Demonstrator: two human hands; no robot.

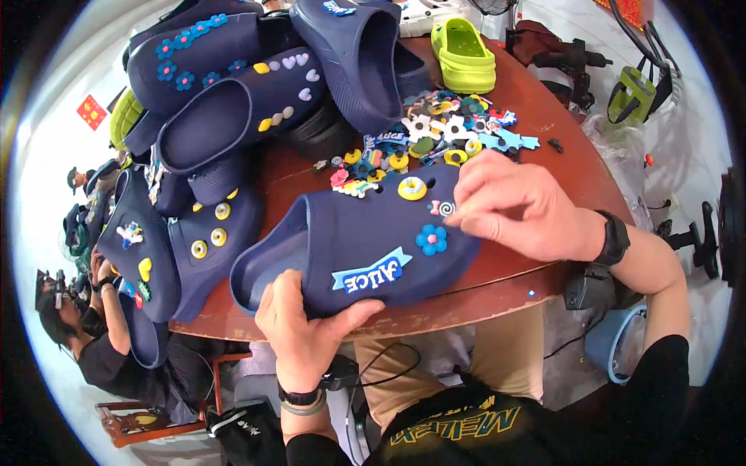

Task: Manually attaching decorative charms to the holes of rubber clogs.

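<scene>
A navy clog lies sideways before me, its toe pointing right. My left hand is closed on its near side by the heel opening, thumb along the edge. On the upper sit a yellow-and-white ring charm, a blue flower charm and a light-blue lettered banner charm. Close to the toe is a small candy charm with a white swirl and a pink end. My right hand pinches at this charm with thumb and forefinger; the fingertips partly hide it.
Loose charms are heaped just beyond the clog. Several navy clogs are piled at the back left, and a lime-green clog stands at the far side. A person works at the left. A blue bin stands below the table's right edge.
</scene>
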